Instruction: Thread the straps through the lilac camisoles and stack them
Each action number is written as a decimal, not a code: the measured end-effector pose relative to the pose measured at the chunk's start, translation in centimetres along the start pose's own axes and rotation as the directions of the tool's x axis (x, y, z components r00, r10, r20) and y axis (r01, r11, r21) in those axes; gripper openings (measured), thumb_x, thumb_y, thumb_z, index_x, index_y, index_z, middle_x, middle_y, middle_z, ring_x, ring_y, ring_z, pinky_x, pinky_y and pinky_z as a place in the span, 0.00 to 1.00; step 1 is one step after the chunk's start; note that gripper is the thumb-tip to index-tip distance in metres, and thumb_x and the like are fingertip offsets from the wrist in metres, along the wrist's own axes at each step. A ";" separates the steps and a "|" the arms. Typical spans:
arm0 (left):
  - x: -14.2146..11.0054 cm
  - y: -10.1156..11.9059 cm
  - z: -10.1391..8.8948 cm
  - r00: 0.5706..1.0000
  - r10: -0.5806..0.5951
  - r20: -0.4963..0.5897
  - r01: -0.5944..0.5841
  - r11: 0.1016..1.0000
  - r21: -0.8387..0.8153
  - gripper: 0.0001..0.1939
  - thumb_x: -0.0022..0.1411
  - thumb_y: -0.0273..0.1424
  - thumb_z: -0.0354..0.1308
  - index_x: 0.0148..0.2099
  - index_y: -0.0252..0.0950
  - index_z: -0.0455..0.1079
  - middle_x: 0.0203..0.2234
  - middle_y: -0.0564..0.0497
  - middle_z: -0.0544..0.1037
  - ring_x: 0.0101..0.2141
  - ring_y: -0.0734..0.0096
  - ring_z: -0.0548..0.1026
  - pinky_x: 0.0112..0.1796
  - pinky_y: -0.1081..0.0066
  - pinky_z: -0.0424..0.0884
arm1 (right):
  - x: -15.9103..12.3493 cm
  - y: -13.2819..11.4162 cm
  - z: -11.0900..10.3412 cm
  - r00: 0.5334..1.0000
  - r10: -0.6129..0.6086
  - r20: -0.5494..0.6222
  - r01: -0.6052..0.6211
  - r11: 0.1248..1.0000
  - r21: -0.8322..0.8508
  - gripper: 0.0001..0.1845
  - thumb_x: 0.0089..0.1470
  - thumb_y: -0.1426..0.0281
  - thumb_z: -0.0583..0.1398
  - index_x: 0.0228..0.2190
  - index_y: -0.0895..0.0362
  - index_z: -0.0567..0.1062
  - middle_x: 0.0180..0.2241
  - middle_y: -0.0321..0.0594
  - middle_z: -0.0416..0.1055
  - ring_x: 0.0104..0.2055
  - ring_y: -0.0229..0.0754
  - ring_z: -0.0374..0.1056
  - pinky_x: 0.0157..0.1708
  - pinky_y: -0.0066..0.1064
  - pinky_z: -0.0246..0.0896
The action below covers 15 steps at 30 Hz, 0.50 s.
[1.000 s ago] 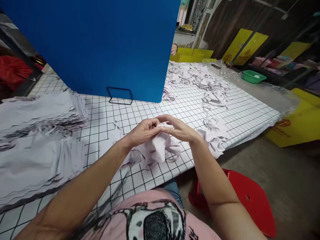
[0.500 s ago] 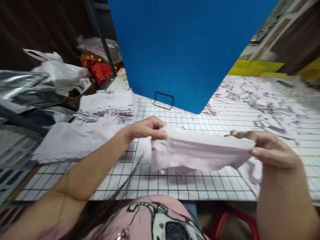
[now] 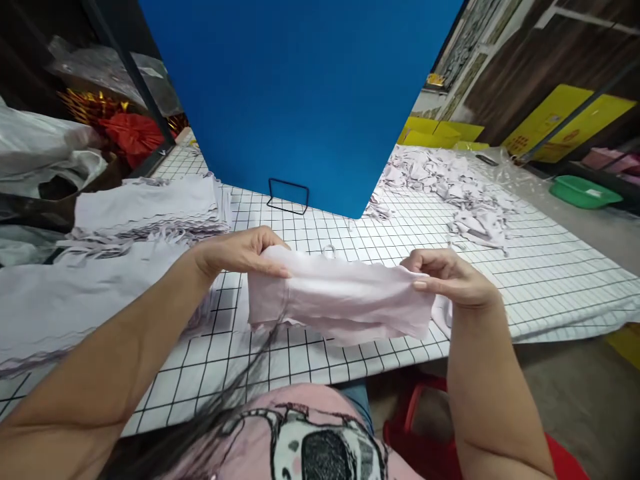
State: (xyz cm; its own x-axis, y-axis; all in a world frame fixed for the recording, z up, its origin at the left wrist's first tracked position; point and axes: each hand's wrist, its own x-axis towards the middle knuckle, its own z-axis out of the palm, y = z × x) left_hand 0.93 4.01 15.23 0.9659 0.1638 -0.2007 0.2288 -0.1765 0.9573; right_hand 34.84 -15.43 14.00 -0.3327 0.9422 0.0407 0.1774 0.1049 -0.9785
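A folded strip of pale pinkish-white fabric (image 3: 345, 293) is stretched between my two hands, just above the near part of the table. My left hand (image 3: 255, 252) pinches its upper left edge, thumb on top. At the upper right corner my right hand (image 3: 445, 275) holds it between thumb and fingers. The lower edge hangs loose and wavy. Part of another pale piece (image 3: 442, 313) shows behind the fabric's right end, beside my right hand. Left of my left hand lie a near stack of similar pieces (image 3: 100, 280) and a farther stack (image 3: 150, 208).
A big blue board (image 3: 300, 100) with a black wire stand (image 3: 289, 196) rises from the checked tablecloth (image 3: 400, 220). Crumpled pale pieces (image 3: 450, 180) lie at back right, near a green basin (image 3: 585, 192). Bags (image 3: 45, 140) crowd the left. A red stool (image 3: 415, 420) is below.
The view has swung to the right, so the stacks and board sit farther left. Both hands still grip the fabric, now held flatter, with the right hand a little closer to the left.
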 end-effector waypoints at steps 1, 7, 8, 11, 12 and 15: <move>0.3 -0.2 0.2 0.999 -0.014 0.034 0.014 1.000 -0.006 0.12 0.58 0.37 0.65 0.38 0.33 0.80 0.29 0.45 0.81 0.27 0.70 0.77 0.28 0.76 0.74 | 0.1 0.3 0.2 1.000 -0.006 -0.003 0.006 1.000 0.029 0.07 0.56 0.69 0.63 0.30 0.57 0.70 0.26 0.35 0.63 0.25 0.33 0.60 0.22 0.26 0.52; 1.8 1.5 0.7 0.971 0.231 -0.053 -0.229 0.972 0.043 0.11 0.59 0.39 0.65 0.35 0.35 0.80 0.31 0.46 0.78 0.31 0.70 0.75 0.33 0.73 0.73 | 2.2 1.3 1.6 0.982 -0.188 0.017 0.181 0.961 0.209 0.10 0.54 0.69 0.65 0.36 0.56 0.68 0.38 0.42 0.68 0.36 0.38 0.65 0.32 0.29 0.61; 2.4 2.2 0.8 0.963 0.268 -0.028 -0.264 0.959 0.104 0.11 0.59 0.39 0.64 0.35 0.36 0.80 0.30 0.47 0.77 0.32 0.71 0.74 0.35 0.73 0.72 | 3.1 1.2 2.2 0.982 -0.187 0.039 0.175 0.962 0.208 0.13 0.54 0.68 0.65 0.40 0.56 0.69 0.41 0.44 0.69 0.37 0.39 0.66 0.34 0.31 0.63; 4.9 3.8 1.0 0.949 0.288 0.128 -0.313 0.904 0.291 0.12 0.62 0.39 0.61 0.36 0.36 0.79 0.29 0.49 0.74 0.32 0.72 0.72 0.39 0.72 0.70 | 5.9 0.8 4.3 0.987 -0.124 0.100 0.107 0.981 0.160 0.22 0.53 0.64 0.66 0.47 0.57 0.68 0.42 0.43 0.69 0.38 0.38 0.66 0.36 0.30 0.64; 5.6 4.1 1.1 0.943 0.286 0.171 -0.329 0.880 0.342 0.12 0.63 0.39 0.60 0.36 0.36 0.79 0.29 0.49 0.74 0.33 0.72 0.72 0.39 0.73 0.70 | 6.8 0.6 4.9 0.987 -0.098 0.131 0.080 0.987 0.139 0.21 0.52 0.63 0.67 0.44 0.58 0.70 0.38 0.40 0.68 0.35 0.36 0.64 0.33 0.28 0.62; 7.1 3.6 0.9 0.927 0.345 0.145 -0.371 0.799 0.473 0.14 0.64 0.41 0.58 0.39 0.36 0.77 0.31 0.50 0.75 0.33 0.72 0.72 0.36 0.76 0.69 | 8.2 0.2 5.7 0.987 -0.038 0.158 0.022 0.994 0.105 0.18 0.53 0.56 0.65 0.31 0.59 0.72 0.25 0.32 0.62 0.26 0.31 0.55 0.25 0.25 0.54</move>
State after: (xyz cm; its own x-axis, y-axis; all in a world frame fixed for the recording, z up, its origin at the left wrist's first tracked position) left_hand 8.70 3.61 17.10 0.9923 -0.0501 0.1135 -0.1181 -0.6609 0.7411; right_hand 26.83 -9.50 12.94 -0.4812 0.8754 0.0457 0.0721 0.0914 -0.9932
